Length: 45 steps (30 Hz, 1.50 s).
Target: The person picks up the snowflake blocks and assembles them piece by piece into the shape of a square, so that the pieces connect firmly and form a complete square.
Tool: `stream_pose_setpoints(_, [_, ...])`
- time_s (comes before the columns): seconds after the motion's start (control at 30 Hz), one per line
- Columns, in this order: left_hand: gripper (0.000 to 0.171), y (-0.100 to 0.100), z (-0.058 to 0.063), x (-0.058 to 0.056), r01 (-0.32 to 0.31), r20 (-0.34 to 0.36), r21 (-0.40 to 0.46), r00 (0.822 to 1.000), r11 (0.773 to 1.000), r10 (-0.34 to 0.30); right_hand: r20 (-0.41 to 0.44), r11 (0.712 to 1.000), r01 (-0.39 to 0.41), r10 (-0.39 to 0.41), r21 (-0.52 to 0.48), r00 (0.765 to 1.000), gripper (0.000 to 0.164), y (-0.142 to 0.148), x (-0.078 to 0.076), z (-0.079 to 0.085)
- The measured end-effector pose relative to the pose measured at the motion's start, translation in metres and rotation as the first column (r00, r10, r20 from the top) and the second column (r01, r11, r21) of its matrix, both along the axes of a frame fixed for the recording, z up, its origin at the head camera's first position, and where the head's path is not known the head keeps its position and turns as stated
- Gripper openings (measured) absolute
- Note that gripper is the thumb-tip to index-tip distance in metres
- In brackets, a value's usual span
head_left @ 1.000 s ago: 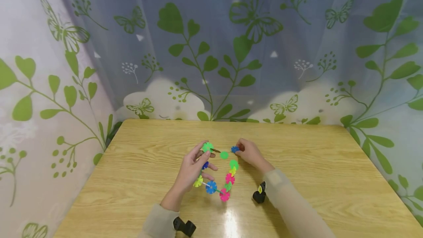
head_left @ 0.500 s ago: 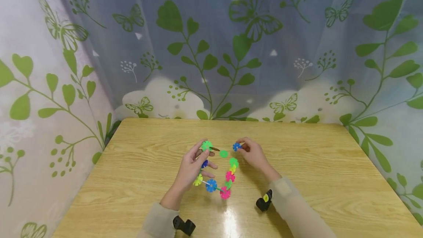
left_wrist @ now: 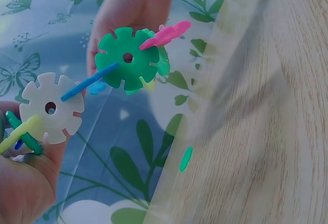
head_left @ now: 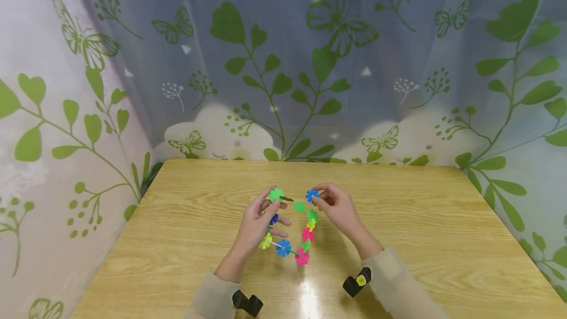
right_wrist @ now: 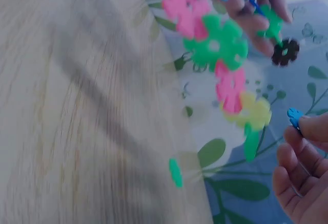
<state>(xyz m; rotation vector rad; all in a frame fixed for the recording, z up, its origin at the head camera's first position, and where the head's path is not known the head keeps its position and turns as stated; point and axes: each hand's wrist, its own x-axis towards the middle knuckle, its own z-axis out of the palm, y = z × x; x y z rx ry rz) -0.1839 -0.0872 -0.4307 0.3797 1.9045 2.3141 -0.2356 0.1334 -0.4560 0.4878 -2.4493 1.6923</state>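
In the head view, my left hand (head_left: 254, 223) holds a chain of notched plastic discs, bent into an unclosed loop above the table. Its discs include a green one (head_left: 276, 195) by the fingertips, a blue one (head_left: 283, 248) and a pink one (head_left: 302, 257). A brown disc (right_wrist: 285, 52) forms one end; at the other end hangs a green disc (right_wrist: 251, 142) beyond a yellow one. Thumb and forefinger of my right hand (head_left: 338, 207) pinch a single blue disc (head_left: 312, 196), apart from the chain. The palm side of that hand shows in the right wrist view.
One loose green disc (left_wrist: 186, 159) lies on the wooden table (head_left: 199, 181) beyond the chain. Behind the table hangs a patterned curtain (head_left: 283, 87) with leaves and butterflies. Black wrist cameras (head_left: 358, 282) are strapped at both sleeves.
My right hand has turned at the wrist, and the blue disc in it now faces the head camera more, slightly higher and close to the chain's end. My left hand has barely moved.
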Motion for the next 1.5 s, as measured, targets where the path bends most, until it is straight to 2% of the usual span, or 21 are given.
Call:
stream_pose_setpoints(0.23, [0.055,0.0,0.0,0.001,-0.01,-0.003,0.009,1.0,1.0,0.01,0.02,0.998,-0.017,0.018,-0.061,1.0,0.022,-0.015,0.016,0.013])
stream_pose_setpoints(0.37, [0.053,0.001,0.0,0.001,-0.012,-0.007,0.018,1.0,1.0,0.012,0.057,0.997,0.013,-0.009,-0.078,0.998,0.023,-0.023,0.021,0.02])
stream_pose_setpoints(0.7, [0.05,0.006,-0.001,0.002,-0.04,0.006,0.014,0.999,0.999,0.04,0.107,0.992,0.109,-0.101,-0.07,0.989,0.02,-0.037,0.023,0.028])
stream_pose_setpoints(0.83, [0.051,0.008,0.0,0.002,-0.05,0.016,0.007,0.999,0.999,0.05,0.122,0.986,0.135,-0.123,-0.098,0.985,0.02,-0.042,0.023,0.029])
stream_pose_setpoints(0.97, [0.054,0.009,0.0,0.002,-0.033,-0.001,-0.02,0.999,0.999,0.033,0.12,0.98,0.143,-0.127,-0.135,0.985,0.018,-0.044,0.025,0.028])
stream_pose_setpoints(1.1, [0.056,0.01,-0.008,-0.001,-0.025,-0.031,-0.033,0.999,0.999,0.024,0.141,0.974,0.156,-0.133,-0.163,0.981,0.017,-0.046,0.026,0.027])
stream_pose_setpoints(1.17, [0.06,0.009,-0.016,-0.004,-0.031,-0.033,-0.022,0.999,0.999,0.03,0.151,0.974,0.152,-0.128,-0.165,0.98,0.018,-0.048,0.031,0.035])
stream_pose_setpoints(1.27, [0.06,0.009,-0.014,-0.003,-0.036,-0.044,-0.027,0.998,0.999,0.035,0.172,0.975,0.149,-0.12,-0.164,0.978,0.019,-0.049,0.035,0.04])
stream_pose_setpoints(1.33, [0.059,0.009,-0.008,0.0,-0.035,-0.041,-0.028,0.999,0.999,0.034,0.182,0.976,0.149,-0.12,-0.158,0.976,0.02,-0.05,0.036,0.041])
stream_pose_setpoints(1.4, [0.056,0.009,-0.001,0.003,-0.035,-0.048,-0.038,0.998,0.999,0.033,0.194,0.976,0.155,-0.124,-0.156,0.973,0.02,-0.049,0.031,0.034])
stream_pose_setpoints(1.5, [0.056,0.009,0.0,0.003,-0.035,-0.052,-0.05,0.998,0.998,0.032,0.198,0.976,0.16,-0.129,-0.15,0.972,0.019,-0.049,0.029,0.029])
